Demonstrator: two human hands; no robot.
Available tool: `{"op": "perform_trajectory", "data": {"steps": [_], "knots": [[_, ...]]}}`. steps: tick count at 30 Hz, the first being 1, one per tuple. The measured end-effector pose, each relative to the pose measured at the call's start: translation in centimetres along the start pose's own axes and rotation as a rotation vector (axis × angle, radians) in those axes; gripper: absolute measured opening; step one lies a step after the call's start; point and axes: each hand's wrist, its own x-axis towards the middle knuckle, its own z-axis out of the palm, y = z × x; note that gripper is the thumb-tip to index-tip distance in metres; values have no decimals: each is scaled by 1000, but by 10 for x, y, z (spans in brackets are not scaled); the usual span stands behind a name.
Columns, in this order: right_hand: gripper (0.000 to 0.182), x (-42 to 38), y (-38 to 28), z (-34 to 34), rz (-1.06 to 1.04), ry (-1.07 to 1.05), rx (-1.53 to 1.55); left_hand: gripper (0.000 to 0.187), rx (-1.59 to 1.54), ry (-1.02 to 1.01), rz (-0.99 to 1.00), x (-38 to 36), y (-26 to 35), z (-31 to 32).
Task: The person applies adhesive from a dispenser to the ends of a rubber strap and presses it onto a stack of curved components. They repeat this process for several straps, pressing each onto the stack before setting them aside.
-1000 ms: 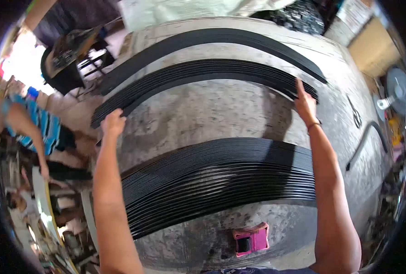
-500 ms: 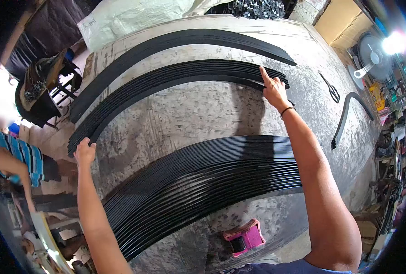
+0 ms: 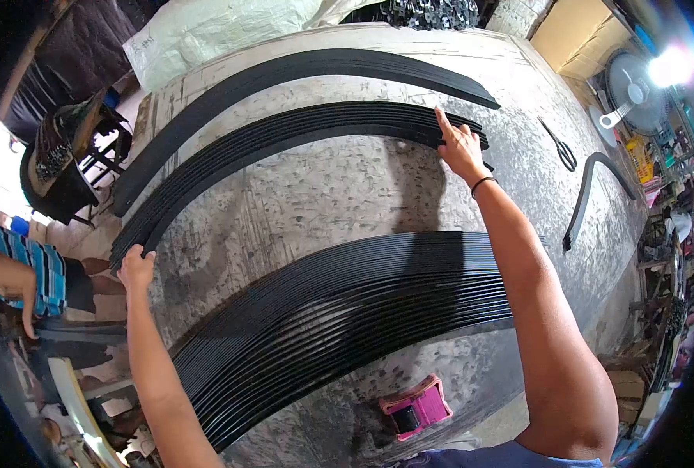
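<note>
A curved bundle of long, thin black strips (image 3: 285, 129) lies across the table, made of several strips side by side. My left hand (image 3: 136, 269) grips the bundle's left end, thumb and fingers closed around the edge. Near the right end, my right hand (image 3: 462, 152) presses on the same bundle, its index finger stretched over the top and the other fingers bent onto the strips. Behind it lies another curved black bundle (image 3: 316, 62), apart from my hands. Closer to me spreads a wide fan of black strips (image 3: 347, 288), partly behind my right forearm.
The worn grey table (image 3: 339, 187) also holds scissors (image 3: 561, 147), a bent black strip (image 3: 579, 199) and a pink-framed object (image 3: 417, 407). A white sack (image 3: 214, 47) is at the back. A fan (image 3: 635, 93) stands at right; a person in a striped shirt (image 3: 27, 269) sits left.
The nearest strip, partly separate at its right end before, now lies closer against the bundle. My right hand's fingers have bent more over the strips. The person at left has shifted an arm.
</note>
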Motion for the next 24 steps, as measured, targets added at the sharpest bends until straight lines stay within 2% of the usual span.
{"op": "perform_trajectory", "data": {"steps": [4,8,11,12,15,16,19,22,24], "knots": [[89,-2,3,-7,13,-78,-5,45,15,-13,-18,2,-2,-2],[89,2,8,-2,-14,-26,-5,48,42,-18,-9,4,-5,0],[87,-4,-2,-13,-42,178,-117,47,42,2,7,8,-13,5],[75,-10,-1,-11,-67,228,-130,48,38,16,10,8,-13,6],[51,-38,1,-5,-85,79,-8,51,70,-65,-12,6,-10,-3],[49,-48,2,3,-19,-15,15,51,66,-72,7,5,-9,-7],[55,-66,3,-11,0,-190,-33,50,100,-118,35,9,-17,-1],[59,-60,9,-7,25,-280,23,52,29,-35,39,21,-32,12],[66,-53,8,-10,42,-324,17,53,71,-108,-7,19,-27,6]]}}
